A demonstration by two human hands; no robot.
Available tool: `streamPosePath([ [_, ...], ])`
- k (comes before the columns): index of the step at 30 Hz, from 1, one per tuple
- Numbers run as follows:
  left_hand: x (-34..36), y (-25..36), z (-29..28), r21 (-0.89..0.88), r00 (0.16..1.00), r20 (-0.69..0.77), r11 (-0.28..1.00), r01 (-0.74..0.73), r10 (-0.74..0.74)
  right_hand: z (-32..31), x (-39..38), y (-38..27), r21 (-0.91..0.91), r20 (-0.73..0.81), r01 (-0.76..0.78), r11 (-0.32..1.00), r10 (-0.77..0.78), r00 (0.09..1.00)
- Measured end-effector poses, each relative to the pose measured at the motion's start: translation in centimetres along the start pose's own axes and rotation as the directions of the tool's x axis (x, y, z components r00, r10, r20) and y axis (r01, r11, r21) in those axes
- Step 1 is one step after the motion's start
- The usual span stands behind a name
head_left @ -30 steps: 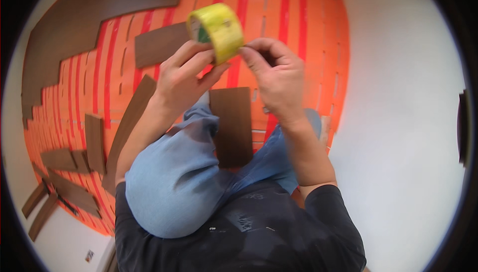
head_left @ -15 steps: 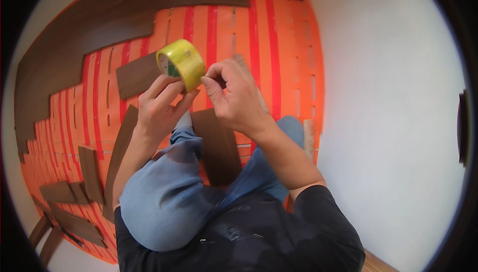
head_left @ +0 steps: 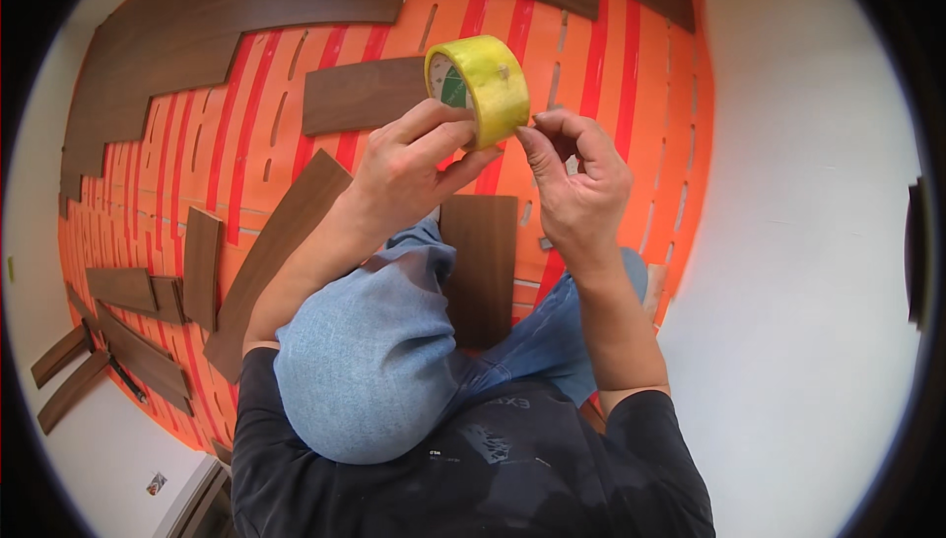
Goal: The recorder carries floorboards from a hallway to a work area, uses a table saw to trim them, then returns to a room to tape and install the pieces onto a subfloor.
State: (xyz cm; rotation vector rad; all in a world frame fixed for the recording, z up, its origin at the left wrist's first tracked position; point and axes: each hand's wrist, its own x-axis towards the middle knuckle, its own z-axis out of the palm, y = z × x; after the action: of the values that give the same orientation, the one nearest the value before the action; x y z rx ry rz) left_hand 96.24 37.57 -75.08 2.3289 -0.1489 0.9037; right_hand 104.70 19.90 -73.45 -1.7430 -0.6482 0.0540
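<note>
A roll of yellow packing tape [head_left: 501, 87] is held up in front of me, its cardboard core facing left. My left hand [head_left: 422, 156] grips it from below, fingers at the core and thumb under the rim. Close to the roll's right edge, my right hand [head_left: 581, 173] is closed in a pinch of thumb and forefinger. Whether a tape end lies between those fingertips is too small to tell. Beneath the hands a dark brown floor plank [head_left: 479, 272] rests between my legs, and another loose plank [head_left: 360, 95] lies behind the roll.
Orange underlay [head_left: 552, 21] with red stripes covers the floor. Laid brown planks [head_left: 197, 31] form a stepped edge at the far side and left. Loose planks [head_left: 281, 252] lie at the left. A white wall [head_left: 788, 242] runs along the right.
The view has shifted, so hands and tape roll appear farther right and the roll higher. Both hands keep much the same hold; the right stays pinched at the roll's edge.
</note>
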Motion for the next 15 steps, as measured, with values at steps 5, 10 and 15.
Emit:
streamPosePath([
  [5, 1.0, -0.2, 0.0, 0.016, 0.999, 0.007, 0.999, -0.037, 0.037, -0.5, 1.1, -0.7, 0.073, 0.003, -0.065, 0.995, 0.065, 0.998],
  [10, 1.8, 0.4, -0.1, -0.029, 0.996, 0.056, 0.997, -0.066, 0.067, -2.1, 2.1, -1.7, -0.113, 0.087, 0.058, 0.992, -0.048, 0.995],
  [15, 0.5, 1.3, -1.2, 0.020, 0.998, 0.064, 1.000, 0.025, -0.026, -0.9, 1.3, -1.5, -0.155, 0.185, 0.242, 0.958, -0.213, 0.959],
])
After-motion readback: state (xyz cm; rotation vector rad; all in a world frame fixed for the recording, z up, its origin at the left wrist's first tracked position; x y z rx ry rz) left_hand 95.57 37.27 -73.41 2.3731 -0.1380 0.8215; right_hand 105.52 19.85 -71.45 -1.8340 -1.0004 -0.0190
